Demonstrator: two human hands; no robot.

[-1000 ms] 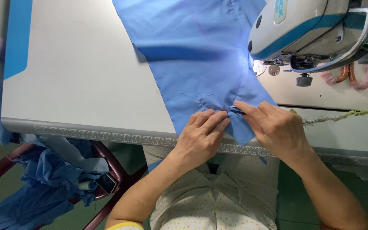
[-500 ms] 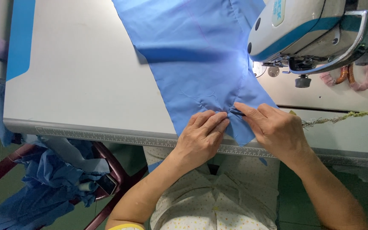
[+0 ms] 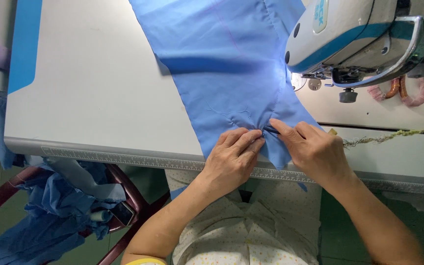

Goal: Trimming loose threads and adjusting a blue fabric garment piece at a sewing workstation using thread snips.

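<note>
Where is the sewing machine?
Top right of the head view: the sewing machine sits on the table, beside the blue cloth, above the right hand.

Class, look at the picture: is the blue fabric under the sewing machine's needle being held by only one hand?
No: both the left hand and the right hand press the blue fabric at the table's near edge.
</note>
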